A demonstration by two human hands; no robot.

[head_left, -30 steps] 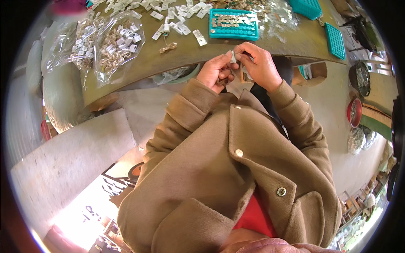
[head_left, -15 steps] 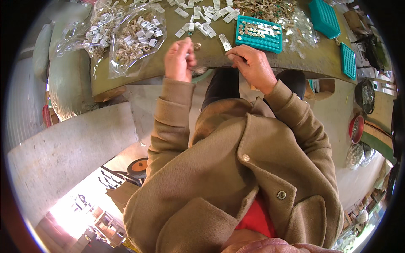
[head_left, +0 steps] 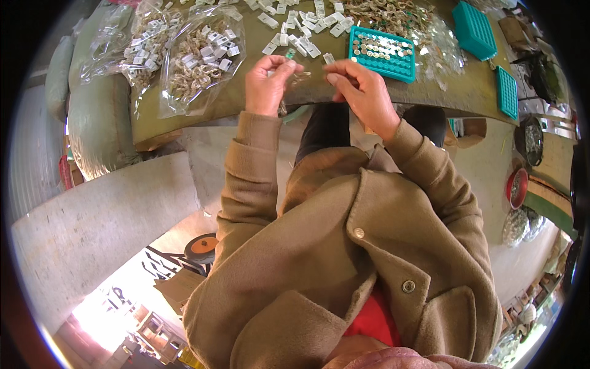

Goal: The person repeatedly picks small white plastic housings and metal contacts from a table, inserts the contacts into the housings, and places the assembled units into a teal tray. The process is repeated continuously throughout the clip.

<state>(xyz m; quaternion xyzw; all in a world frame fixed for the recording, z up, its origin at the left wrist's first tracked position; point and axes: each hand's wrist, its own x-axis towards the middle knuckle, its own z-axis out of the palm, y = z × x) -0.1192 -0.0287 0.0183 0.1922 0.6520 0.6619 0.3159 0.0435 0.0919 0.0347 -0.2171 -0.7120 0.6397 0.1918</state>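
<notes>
My left hand [head_left: 265,86] is raised over the front edge of the table, thumb and fingers pinched together. A small green piece [head_left: 289,54], like a tiny circuit board, sticks up from its fingertips. Thin tan wires [head_left: 300,78] hang beside those fingers. My right hand [head_left: 364,91] is closed with its fingertips on the lower end of a small white plastic case [head_left: 329,58], most of which the fingers hide. Just beyond the right hand lies a teal tray [head_left: 399,72] with several rows of round silver pieces, like button cells.
Loose white plastic cases [head_left: 299,43] lie scattered at the far side of the table [head_left: 430,98]. Clear bags [head_left: 200,67] of white cases and tan wire bundles are at left. A wire pile [head_left: 393,13], stacked teal trays [head_left: 474,27] and another teal tray [head_left: 507,92] are at right.
My left hand has come up and the green piece now shows at its fingertips with tan wires beside it. The right hand's fingers have moved forward over the white case.
</notes>
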